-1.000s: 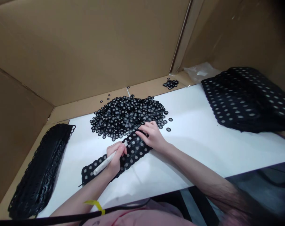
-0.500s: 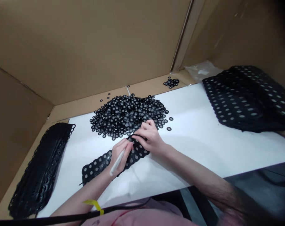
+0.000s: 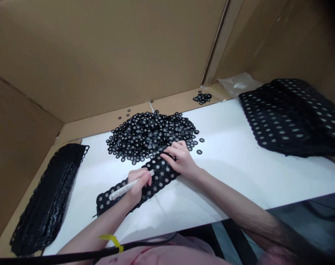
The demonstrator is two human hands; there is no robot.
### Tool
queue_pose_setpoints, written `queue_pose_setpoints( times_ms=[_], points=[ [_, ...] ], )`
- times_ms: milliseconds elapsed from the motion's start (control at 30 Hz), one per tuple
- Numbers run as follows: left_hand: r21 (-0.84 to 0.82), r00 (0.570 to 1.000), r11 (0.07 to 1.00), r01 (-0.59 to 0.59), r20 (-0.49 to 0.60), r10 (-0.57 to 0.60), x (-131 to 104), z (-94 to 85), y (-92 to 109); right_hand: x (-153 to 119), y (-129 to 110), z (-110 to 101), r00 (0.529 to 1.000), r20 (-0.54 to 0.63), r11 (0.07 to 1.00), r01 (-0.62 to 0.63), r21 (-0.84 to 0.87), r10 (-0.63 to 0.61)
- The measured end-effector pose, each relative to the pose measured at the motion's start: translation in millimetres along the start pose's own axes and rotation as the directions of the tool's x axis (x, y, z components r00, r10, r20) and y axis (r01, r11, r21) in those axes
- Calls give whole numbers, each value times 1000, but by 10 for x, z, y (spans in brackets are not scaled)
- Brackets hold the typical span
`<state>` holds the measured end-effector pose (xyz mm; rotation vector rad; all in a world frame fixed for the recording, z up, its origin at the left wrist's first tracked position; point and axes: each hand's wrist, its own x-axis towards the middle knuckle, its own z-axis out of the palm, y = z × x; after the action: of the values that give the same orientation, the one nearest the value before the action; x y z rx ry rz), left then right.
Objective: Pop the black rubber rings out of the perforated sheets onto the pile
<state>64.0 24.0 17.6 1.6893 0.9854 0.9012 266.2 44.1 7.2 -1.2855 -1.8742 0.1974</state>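
Observation:
A white pen-shaped tool (image 3: 124, 188) is gripped in my left hand (image 3: 139, 183), its tip against a black dotted strip (image 3: 162, 174). The strip lies slantwise on the white surface, with rows of pale round spots. At its upper right end, my right hand (image 3: 181, 157) is closed on the far edge, thumb and fingers drawn together there. Part of the strip is covered by my left hand. Just beyond both hands spreads a heap of small black rings (image 3: 153, 134) with pale centres.
Folded black scalloped pieces (image 3: 49, 195) lie at the left. A large black dotted sheet (image 3: 286, 117) rests at the right, near a clear plastic bag (image 3: 240, 82). A small ring cluster (image 3: 202, 98) sits at the back. Cardboard walls (image 3: 114, 55) surround the white worktop (image 3: 225, 165).
My left hand has moved slightly down and left, and the tool now lies flatter. My right hand has shifted a little right along the edge, baring more of the strip.

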Motion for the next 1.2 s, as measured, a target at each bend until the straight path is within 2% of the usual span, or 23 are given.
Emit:
queue_pose_setpoints(
  times_ms=[400,467,600,667,733,867,967,1067,1200],
  points=[
    [131,998,990,58,25,-61,25,34,42,10,-52,-34,1000,-1,1000,10,25,-10],
    [180,998,983,22,53,-32,30,46,60,21,-104,-54,999,3,998,34,49,-34],
    [219,990,968,-123,101,103,20,60,84,44,-199,-102,997,14,984,79,161,-82],
    [219,988,965,-142,93,124,4,57,87,52,-204,-118,997,1,980,74,184,-76],
    [218,994,971,-102,52,93,-14,48,80,54,-176,-122,999,-13,985,42,165,-40],
    [141,995,987,75,-79,-64,-36,40,35,48,-91,-94,1000,-6,993,-20,116,21],
    [77,990,989,123,-84,-116,-30,46,21,45,-69,-75,1000,-6,994,-28,107,29],
    [120,995,989,83,-55,-77,-16,51,49,49,-99,-85,1000,-18,993,-23,120,26],
    [221,997,972,-75,24,71,7,62,71,63,-196,-131,1000,-25,986,11,164,-7]
  ],
)
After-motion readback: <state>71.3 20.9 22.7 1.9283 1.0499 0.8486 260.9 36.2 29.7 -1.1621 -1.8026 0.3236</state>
